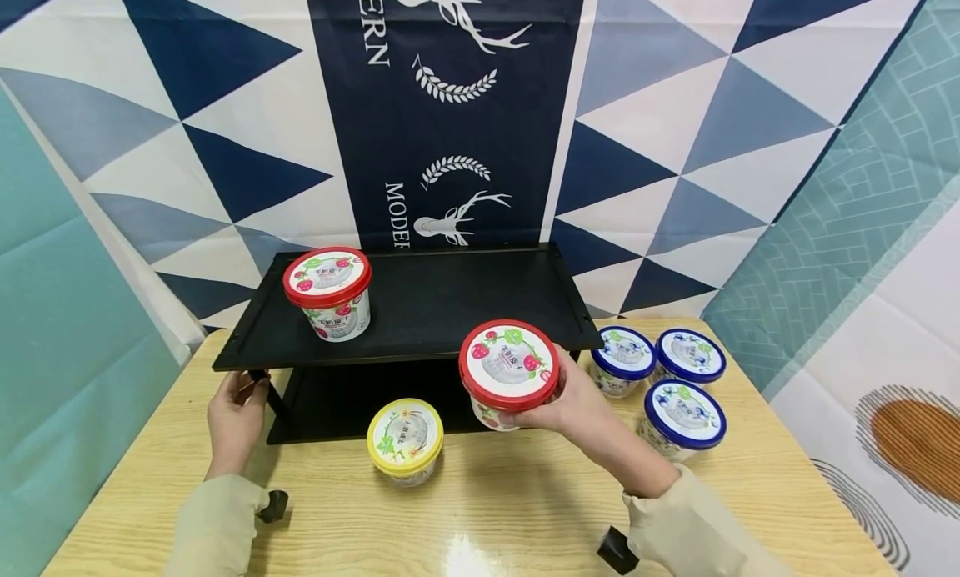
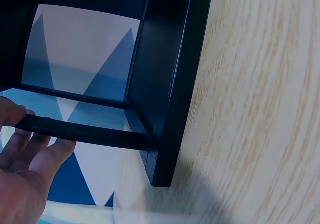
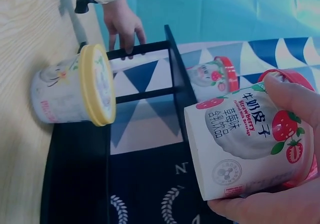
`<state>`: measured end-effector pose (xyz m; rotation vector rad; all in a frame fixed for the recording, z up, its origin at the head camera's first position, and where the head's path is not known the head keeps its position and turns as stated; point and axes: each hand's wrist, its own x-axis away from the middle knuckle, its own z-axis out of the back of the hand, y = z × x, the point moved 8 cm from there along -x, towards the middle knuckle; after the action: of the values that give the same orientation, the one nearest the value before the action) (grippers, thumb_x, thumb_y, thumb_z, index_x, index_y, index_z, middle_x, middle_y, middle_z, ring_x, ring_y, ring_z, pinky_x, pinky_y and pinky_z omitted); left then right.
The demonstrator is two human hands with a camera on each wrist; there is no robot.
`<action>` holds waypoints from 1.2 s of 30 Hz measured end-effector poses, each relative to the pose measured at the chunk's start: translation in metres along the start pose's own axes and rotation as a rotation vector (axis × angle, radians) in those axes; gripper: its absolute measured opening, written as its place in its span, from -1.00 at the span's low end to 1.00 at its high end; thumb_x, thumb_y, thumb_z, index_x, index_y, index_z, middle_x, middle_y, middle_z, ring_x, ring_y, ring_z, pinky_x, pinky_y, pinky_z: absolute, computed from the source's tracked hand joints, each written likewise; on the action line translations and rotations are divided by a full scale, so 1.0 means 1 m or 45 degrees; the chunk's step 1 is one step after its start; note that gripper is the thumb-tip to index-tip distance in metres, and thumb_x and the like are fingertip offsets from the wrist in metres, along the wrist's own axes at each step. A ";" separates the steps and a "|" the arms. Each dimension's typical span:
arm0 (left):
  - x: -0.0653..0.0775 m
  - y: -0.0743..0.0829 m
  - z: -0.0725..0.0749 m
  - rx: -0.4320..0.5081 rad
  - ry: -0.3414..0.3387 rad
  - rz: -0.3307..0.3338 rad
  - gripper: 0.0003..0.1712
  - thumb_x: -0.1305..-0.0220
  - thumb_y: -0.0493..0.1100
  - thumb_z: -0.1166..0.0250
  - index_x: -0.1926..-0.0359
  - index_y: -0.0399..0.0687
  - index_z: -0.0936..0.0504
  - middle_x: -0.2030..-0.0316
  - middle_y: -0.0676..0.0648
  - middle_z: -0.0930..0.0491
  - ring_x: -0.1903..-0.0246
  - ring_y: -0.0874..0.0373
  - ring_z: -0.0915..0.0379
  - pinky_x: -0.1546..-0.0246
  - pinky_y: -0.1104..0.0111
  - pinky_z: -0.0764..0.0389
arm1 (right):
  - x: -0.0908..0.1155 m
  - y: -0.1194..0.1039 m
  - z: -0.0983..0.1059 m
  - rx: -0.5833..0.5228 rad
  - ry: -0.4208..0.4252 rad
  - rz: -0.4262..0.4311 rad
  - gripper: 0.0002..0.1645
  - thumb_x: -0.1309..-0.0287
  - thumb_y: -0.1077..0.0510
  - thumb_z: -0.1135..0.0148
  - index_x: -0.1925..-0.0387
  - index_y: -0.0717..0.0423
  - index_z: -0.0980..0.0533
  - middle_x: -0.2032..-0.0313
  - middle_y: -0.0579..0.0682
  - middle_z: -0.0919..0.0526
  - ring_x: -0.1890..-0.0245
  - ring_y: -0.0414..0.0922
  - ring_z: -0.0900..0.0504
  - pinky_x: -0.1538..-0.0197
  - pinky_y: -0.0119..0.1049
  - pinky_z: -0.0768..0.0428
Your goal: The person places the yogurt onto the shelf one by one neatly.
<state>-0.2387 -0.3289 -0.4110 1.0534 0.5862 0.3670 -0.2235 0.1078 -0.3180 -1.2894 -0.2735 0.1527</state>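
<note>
My right hand holds a strawberry milk beverage cup with a red lid, thumb on one side and fingers on the other. This cup is upright in front of the black two-tier shelf, level with its top board's front edge. My left hand grips the shelf's left front post, its fingers bent around it in the left wrist view. A second red-lidded cup stands on the top board's left side. A yellow-lidded cup stands in front of the lower board.
Three blue-lidded cups stand together on the wooden table, right of the shelf. Behind the shelf hangs a patterned cloth with triangles and deer heads. Teal cloth borders the table's left side.
</note>
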 end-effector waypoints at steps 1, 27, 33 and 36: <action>0.000 0.000 0.000 0.002 0.003 -0.007 -0.66 -0.31 -0.31 -0.09 -0.10 -0.15 -0.50 0.37 0.50 -0.36 0.32 0.73 -0.28 0.27 0.88 -0.36 | 0.000 -0.002 0.000 -0.002 0.004 0.002 0.11 0.22 0.16 -0.52 -0.34 0.00 -0.08 -0.26 0.07 -0.33 -0.23 0.07 -0.30 -0.12 -0.09 -0.59; 0.000 0.001 0.001 0.000 0.015 -0.035 -0.61 -0.29 -0.33 -0.10 -0.14 -0.13 -0.49 0.39 0.56 -0.34 0.32 0.72 -0.29 0.24 0.89 -0.35 | -0.014 -0.039 0.003 -0.038 0.068 0.026 0.05 0.15 0.22 -0.46 -0.34 0.00 -0.06 -0.24 0.03 -0.32 -0.21 0.04 -0.32 -0.15 -0.06 -0.56; 0.000 0.002 0.001 0.010 0.018 -0.038 -0.62 -0.29 -0.34 -0.10 -0.13 -0.15 -0.50 0.39 0.55 -0.35 0.32 0.72 -0.30 0.25 0.88 -0.36 | -0.023 -0.045 0.001 -0.057 0.072 0.048 0.03 0.15 0.23 -0.46 -0.33 -0.02 -0.09 -0.23 0.00 -0.34 -0.20 0.01 -0.33 -0.18 -0.06 -0.53; 0.000 0.002 0.001 0.008 0.018 -0.039 -0.62 -0.29 -0.33 -0.10 -0.14 -0.14 -0.50 0.39 0.56 -0.34 0.32 0.72 -0.30 0.25 0.89 -0.35 | -0.026 -0.048 0.001 -0.058 0.074 0.055 0.03 0.15 0.24 -0.46 -0.32 -0.01 -0.09 -0.22 0.00 -0.34 -0.20 0.00 -0.33 -0.20 -0.06 -0.52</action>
<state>-0.2381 -0.3284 -0.4091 1.0473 0.6160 0.3466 -0.2510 0.0887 -0.2750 -1.3436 -0.2001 0.1461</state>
